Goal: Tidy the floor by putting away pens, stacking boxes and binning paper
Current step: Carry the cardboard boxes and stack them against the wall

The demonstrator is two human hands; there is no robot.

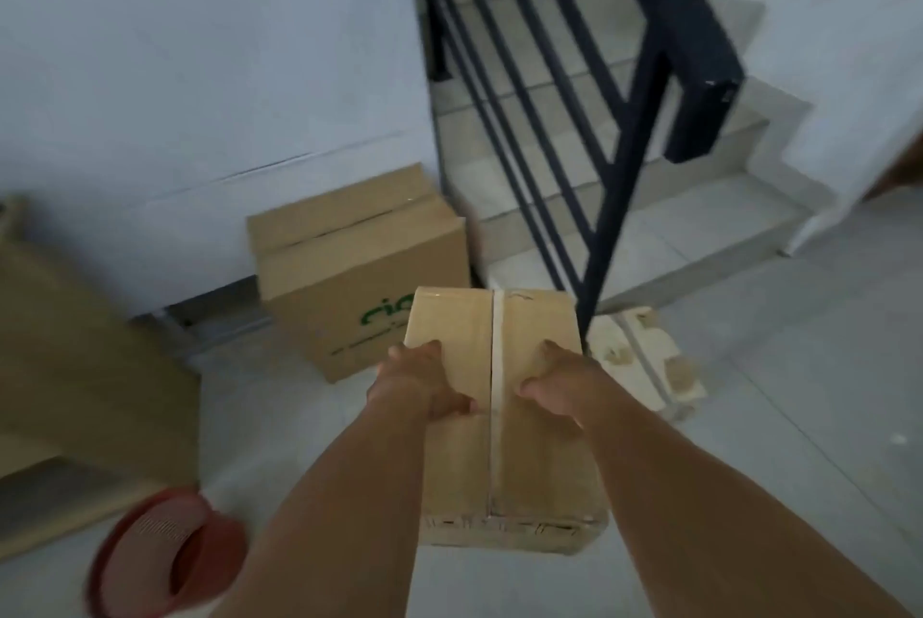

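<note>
I hold a taped brown cardboard box [504, 457] up off the floor in front of me. My left hand [424, 383] grips its left side and my right hand [554, 383] grips its right side, thumbs on top. Beyond it a larger cardboard box with green print [349, 263] stands on the floor against the white wall. A pale, worn carton [649, 358] lies on the floor at the foot of the stair railing, just right of the held box.
A red bin with a swing lid [165, 552] stands at the lower left. A wooden shelf unit [75, 368] fills the left side. A dark metal stair railing [624, 143] and tiled steps [674, 218] rise at the right.
</note>
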